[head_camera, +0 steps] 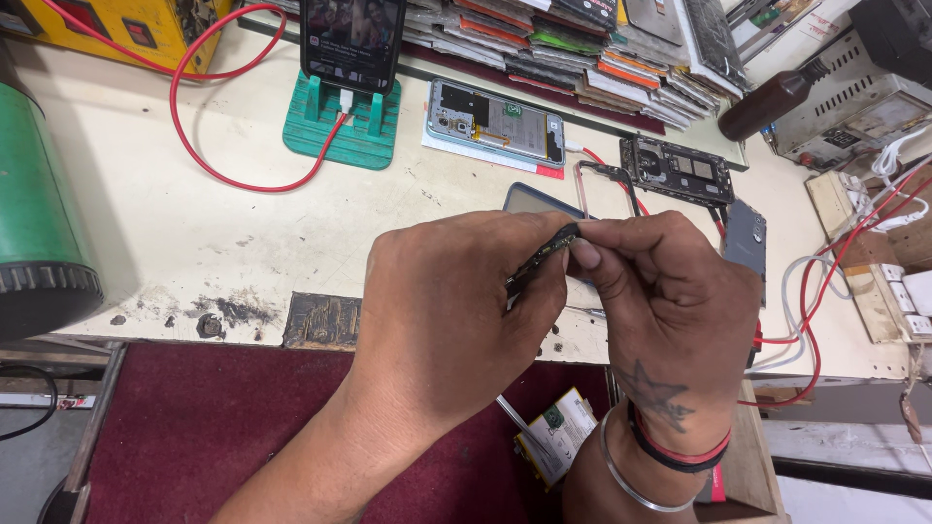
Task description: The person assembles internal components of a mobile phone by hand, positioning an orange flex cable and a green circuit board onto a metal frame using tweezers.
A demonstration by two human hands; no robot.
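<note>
Centre frame: left hand (456, 311) and right hand (670, 301) meet above worktop (194, 223). Both grips pinched shut on a small dark circuit part (546, 254), held between fingertips. Opened phone (497, 121) lies upper centre; red cable (194, 146) loops upper left.

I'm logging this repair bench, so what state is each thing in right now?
Small dark part: pinched between both hands.
Left hand: fingers closed on the part.
Right hand: fingers closed on the part.
Phone on green stand: upright, screen lit, cable plugged in.
Opened phone: back off, insides showing.
Brown bottle: lying tilted, capped.
</note>
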